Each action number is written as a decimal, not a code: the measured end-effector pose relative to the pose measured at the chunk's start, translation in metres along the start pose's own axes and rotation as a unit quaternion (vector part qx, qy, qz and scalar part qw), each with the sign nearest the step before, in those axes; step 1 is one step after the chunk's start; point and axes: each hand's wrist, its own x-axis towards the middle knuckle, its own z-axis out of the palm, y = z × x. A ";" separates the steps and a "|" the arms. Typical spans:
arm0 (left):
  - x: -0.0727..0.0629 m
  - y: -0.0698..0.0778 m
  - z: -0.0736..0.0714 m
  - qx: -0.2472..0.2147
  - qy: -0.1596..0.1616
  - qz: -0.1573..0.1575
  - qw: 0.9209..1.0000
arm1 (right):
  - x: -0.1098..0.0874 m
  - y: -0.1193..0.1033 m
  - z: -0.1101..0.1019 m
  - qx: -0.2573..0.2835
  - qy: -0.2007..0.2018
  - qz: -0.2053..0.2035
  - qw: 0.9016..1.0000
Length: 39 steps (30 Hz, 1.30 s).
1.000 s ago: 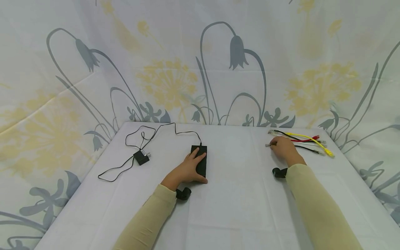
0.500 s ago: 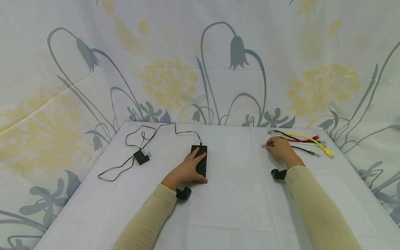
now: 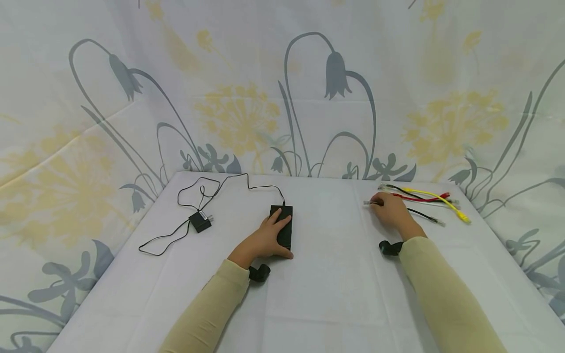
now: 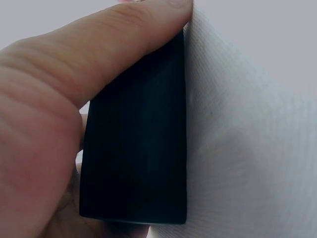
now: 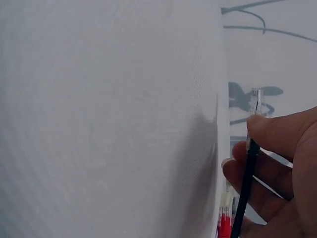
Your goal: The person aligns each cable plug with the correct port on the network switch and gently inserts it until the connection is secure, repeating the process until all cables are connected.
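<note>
My left hand [image 3: 261, 241] holds a flat black rectangular box [image 3: 286, 237] with a thin cord entering its far end. Two fingers spread over its top, and the thumb lies along the near end; in the left wrist view the thumb [image 4: 109, 47] touches the box's near face [image 4: 138, 148]. At the right, my right hand [image 3: 392, 212] pinches a short black network cable [image 3: 423, 214] near one end. Its clear plug [image 5: 256, 101] sticks out past the thumb in the right wrist view. The other end trails to the right behind the hand.
Behind the right hand lie a yellow network cable [image 3: 441, 198], a red one [image 3: 425, 199] and another black one [image 3: 399, 188], overlapping. At the left, a black power adapter [image 3: 200, 221] sits amid its looped cord [image 3: 161, 240]. A flowered curtain [image 3: 247, 117] borders the white table [image 3: 326, 284].
My right hand has moved a little left, drawing the black network cable away from the other cables. The left hand and the box have stayed in place.
</note>
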 end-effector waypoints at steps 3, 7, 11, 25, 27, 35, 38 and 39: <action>0.000 0.001 -0.001 0.000 0.001 0.000 1.000 | 0.000 -0.001 0.002 0.006 0.009 -0.003 1.000; -0.001 0.001 0.000 0.002 0.000 -0.001 1.000 | -0.001 -0.003 0.004 0.021 0.024 -0.013 0.999; 0.000 0.000 0.000 0.001 0.000 0.002 1.000 | -0.001 -0.002 0.008 0.036 0.037 -0.026 0.998; -0.001 -0.001 0.001 -0.002 0.000 0.002 1.000 | -0.009 -0.011 0.014 0.078 0.009 -0.013 0.997; -0.001 -0.001 0.001 -0.001 0.000 0.002 1.000 | -0.011 -0.013 0.015 0.079 0.002 -0.008 0.997; 0.000 -0.001 0.001 -0.003 0.000 -0.001 1.000 | -0.011 -0.015 0.020 0.092 0.003 -0.008 0.996; -0.001 -0.001 0.001 -0.002 0.001 0.000 1.000 | -0.010 -0.017 0.023 0.095 0.007 -0.018 0.995; -0.001 0.000 0.001 -0.001 0.002 0.001 1.000 | -0.010 -0.017 0.024 0.096 0.008 -0.021 0.995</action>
